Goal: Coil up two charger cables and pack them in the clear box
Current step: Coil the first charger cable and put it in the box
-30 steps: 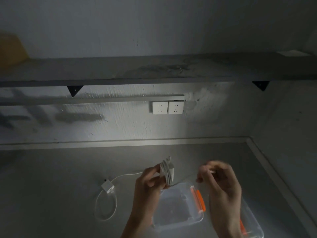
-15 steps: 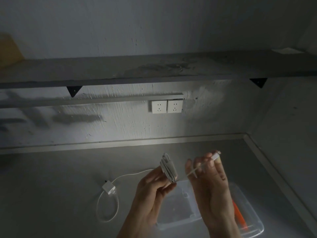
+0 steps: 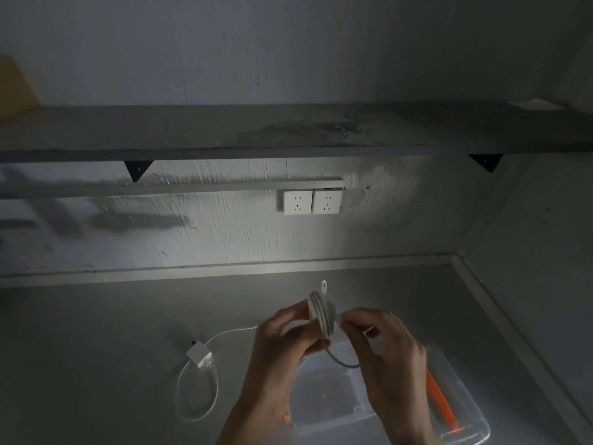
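Observation:
My left hand (image 3: 282, 345) grips a coiled white charger cable (image 3: 321, 311), held upright above the desk. My right hand (image 3: 385, 351) pinches the cable's loose end right beside the coil, and a short grey loop hangs down between the hands. A second white cable (image 3: 197, 393) with a small square plug (image 3: 199, 353) lies loose on the desk to the left. Below my hands sits the clear box (image 3: 324, 399), open, with its clear lid (image 3: 462, 409) and orange latch to the right.
The grey desk (image 3: 96, 348) meets a white wall at the back with two sockets (image 3: 312, 202). A grey shelf (image 3: 288, 133) runs above them. The desk's raised edge (image 3: 513, 338) and a side wall close off the right.
My right hand has come in from the right with the cable end, now touching the coil. The coil in my left hand has stayed at about the same height.

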Available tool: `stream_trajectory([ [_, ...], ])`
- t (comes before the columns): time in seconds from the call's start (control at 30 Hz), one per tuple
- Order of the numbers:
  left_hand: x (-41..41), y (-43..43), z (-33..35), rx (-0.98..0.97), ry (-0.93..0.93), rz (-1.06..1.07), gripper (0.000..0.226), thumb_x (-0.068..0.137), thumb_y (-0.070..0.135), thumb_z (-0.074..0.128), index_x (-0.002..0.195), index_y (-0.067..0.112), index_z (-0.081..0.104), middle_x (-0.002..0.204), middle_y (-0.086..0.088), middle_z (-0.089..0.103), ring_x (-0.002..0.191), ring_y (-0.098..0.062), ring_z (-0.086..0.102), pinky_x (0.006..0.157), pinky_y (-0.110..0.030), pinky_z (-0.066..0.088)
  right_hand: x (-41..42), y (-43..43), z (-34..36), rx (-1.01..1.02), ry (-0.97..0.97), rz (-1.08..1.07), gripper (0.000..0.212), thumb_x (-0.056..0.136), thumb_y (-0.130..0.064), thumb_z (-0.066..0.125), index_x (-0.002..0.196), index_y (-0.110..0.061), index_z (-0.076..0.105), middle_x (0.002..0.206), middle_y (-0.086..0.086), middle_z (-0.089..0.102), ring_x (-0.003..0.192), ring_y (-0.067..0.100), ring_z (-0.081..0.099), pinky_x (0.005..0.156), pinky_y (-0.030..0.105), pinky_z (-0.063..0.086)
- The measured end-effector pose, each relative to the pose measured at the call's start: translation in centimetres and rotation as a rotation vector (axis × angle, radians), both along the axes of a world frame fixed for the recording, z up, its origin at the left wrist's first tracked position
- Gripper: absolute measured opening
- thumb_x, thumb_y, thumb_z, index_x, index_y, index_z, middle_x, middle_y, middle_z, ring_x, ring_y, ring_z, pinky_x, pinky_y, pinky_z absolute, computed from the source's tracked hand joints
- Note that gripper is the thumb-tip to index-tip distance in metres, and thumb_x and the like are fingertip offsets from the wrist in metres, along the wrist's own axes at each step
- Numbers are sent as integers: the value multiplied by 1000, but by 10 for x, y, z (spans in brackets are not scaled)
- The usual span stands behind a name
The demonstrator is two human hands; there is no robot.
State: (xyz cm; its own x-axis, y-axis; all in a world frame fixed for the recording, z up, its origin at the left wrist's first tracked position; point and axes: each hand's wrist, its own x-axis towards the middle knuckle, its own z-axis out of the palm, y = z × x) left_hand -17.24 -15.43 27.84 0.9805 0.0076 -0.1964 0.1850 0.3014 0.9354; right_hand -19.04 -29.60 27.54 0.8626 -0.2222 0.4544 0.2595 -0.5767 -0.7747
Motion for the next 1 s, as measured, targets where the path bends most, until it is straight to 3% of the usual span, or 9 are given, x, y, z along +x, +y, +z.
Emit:
stream_trajectory([
  [0.17,-1,1,-2,119,-94,-30,22,69,12,76,84,27,81,96,-28,72,72,-24,73,70,-34,62,-1,4,3,-140,44,-27,32,69,-9,83,88,-33,73,76,-33,59,78,-3,61,70,-1,41],
  [0.23,1,3,-6,221,-157,-51,30,77,9,77,84,37,79,98,-28,69,74,-24,74,69,-33,62,-2,8,0,-179,51,-49,40,68,-10,84,93,-37,70,73,-35,54,71,2,66,65,8,49],
  [0.33,3,4,-12,345,-218,-61,31,75,21,74,87,50,74,99,-22,70,78,-21,75,72,-39,62,-4,16,-8,-223,86,-119,51,70,-11,83,106,-42,64,72,-23,67,69,4,68,63,25,54],
  [0.47,8,2,-27,483,-240,-46,34,83,24,72,87,57,68,96,-10,70,82,-15,74,77,-47,60,-6,24,-20,-93,124,-139,43,84,-16,72,111,-48,61,84,-19,75,78,1,72,66,29,57],
  [0.67,13,2,-37,523,-235,31,12,78,31,70,85,40,71,90,-7,70,76,-10,74,71,-43,62,6,33,-25,162,180,2,38,88,-4,65,105,-39,68,96,-20,72,86,-5,69,79,25,59],
  [0.73,16,4,-44,660,-291,41,10,84,23,70,88,32,71,85,-3,64,72,-9,70,70,-28,59,8,37,-26,71,143,36,36,88,-10,68,107,-41,67,97,-19,68,81,-4,69,71,19,58],
  [0.8,18,6,-46,814,-322,66,10,88,20,66,90,28,71,80,2,55,70,-8,63,65,-12,46,13,40,-28,-128,107,29,34,87,-18,69,111,-43,66,97,-17,66,76,-1,68,62,20,57],
  [0.93,24,16,-47,863,-319,75,16,91,37,63,82,26,70,78,4,54,72,-9,63,69,-29,52,21,43,-29,-294,19,-12,31,86,-21,69,109,-42,67,91,-12,72,65,4,69,47,24,53],
  [1.0,26,19,-46,862,-317,66,14,90,37,64,84,27,72,78,4,56,74,-9,63,71,-32,54,21,44,-26,-350,-20,-22,29,84,-19,69,102,-41,69,99,-11,74,61,8,70,42,23,50],
])
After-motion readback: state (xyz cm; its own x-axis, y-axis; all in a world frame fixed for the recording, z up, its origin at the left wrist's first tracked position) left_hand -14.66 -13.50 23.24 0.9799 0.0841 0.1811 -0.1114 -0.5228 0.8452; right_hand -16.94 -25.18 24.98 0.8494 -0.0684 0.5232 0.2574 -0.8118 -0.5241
